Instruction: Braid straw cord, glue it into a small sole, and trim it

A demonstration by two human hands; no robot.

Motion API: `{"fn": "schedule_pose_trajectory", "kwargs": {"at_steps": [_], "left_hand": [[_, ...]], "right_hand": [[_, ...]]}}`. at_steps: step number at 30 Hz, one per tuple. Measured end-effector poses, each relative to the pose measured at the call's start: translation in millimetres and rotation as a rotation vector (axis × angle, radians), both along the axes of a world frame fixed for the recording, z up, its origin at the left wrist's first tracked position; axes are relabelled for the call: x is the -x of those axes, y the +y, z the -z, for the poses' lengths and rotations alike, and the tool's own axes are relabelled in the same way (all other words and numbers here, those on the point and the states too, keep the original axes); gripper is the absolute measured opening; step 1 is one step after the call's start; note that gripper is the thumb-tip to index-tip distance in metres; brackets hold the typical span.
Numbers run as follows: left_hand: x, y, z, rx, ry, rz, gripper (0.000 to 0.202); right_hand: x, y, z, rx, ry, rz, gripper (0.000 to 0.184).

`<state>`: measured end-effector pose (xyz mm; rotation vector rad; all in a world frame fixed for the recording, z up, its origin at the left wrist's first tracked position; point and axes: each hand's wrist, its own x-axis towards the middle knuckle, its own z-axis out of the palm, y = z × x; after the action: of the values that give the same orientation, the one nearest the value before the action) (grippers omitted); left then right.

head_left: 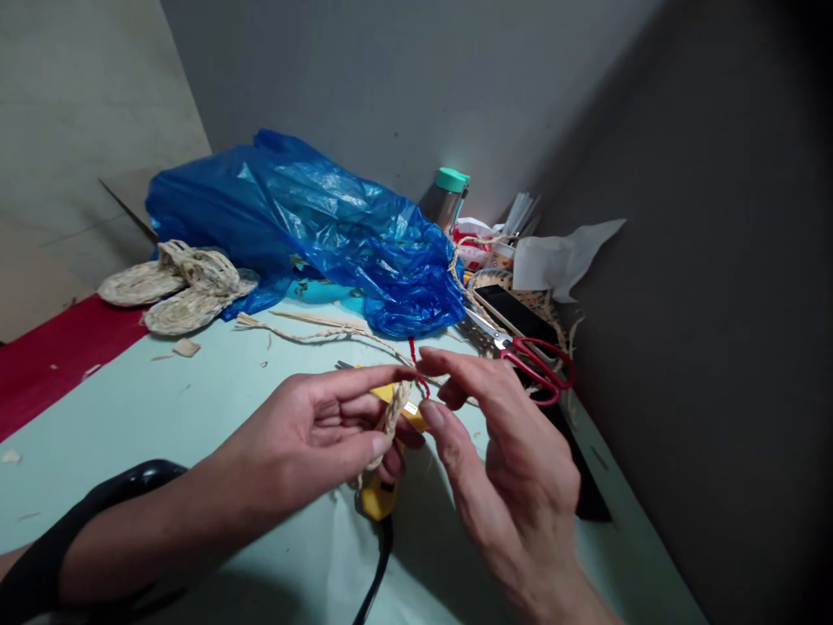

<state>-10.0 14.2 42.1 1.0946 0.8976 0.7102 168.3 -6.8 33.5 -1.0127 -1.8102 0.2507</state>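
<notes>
My left hand is closed on a small braided straw strip, pinched between thumb and fingers, with its index finger stretched out. A thin red yarn passes by that index fingertip. Close on its right is my right hand, thumb and index finger curved and apart. The yarn crosses the gap between them, its lower end near the thumb tip; no clear grip on it shows. Under the hands lies a yellow-handled tool with a black cord, partly hidden. A plaited straw cord lies behind them.
A large blue plastic bag fills the back, beside woven straw slippers at left. Red-handled scissors and a dark phone rest on the right by a basket. A bottle stands behind. A grey wall borders the right.
</notes>
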Motion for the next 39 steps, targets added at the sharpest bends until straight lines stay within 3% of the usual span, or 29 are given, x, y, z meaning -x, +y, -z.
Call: {"fn": "schedule_pose_trajectory", "kwargs": {"at_steps": [4, 11, 15, 18, 23, 32, 39], "left_hand": [[-4.0, -4.7, 0.1, -0.052, 0.097, -0.082, 0.066], [-6.1, -12.1, 11.3, -0.361, 0.261, -0.142, 0.06], [-1.7, -5.8, 13.1, -0.221, 0.199, -0.118, 0.055], [2.1, -0.2, 13.3, -0.14, 0.101, -0.055, 0.037], [1.9, 0.4, 11.5, -0.186, 0.121, 0.043, 0.016], [-0.7, -4.0, 15.2, -0.382, 0.313, 0.043, 0.025], [1.5, 3.7, 12.8, -0.191, 0.197, 0.103, 0.034]], "right_hand": [[1.3, 1.1, -0.9, 0.265, 0.03, -0.086, 0.017], [3.2, 6.7, 1.2, 0.452, 0.251, -0.218, 0.007], [0.2, 6.7, -3.6, 0.53, 0.356, -0.253, 0.012], [-1.4, 6.1, -5.1, 0.566, 0.406, -0.242, 0.014], [0.0, 6.7, 0.4, 0.66, 0.586, -0.245, 0.015], [2.0, 7.4, 8.4, 0.714, 0.828, -0.297, 0.009], [-2.2, 11.6, 8.6, 0.787, 0.849, -0.367, 0.008]]}}
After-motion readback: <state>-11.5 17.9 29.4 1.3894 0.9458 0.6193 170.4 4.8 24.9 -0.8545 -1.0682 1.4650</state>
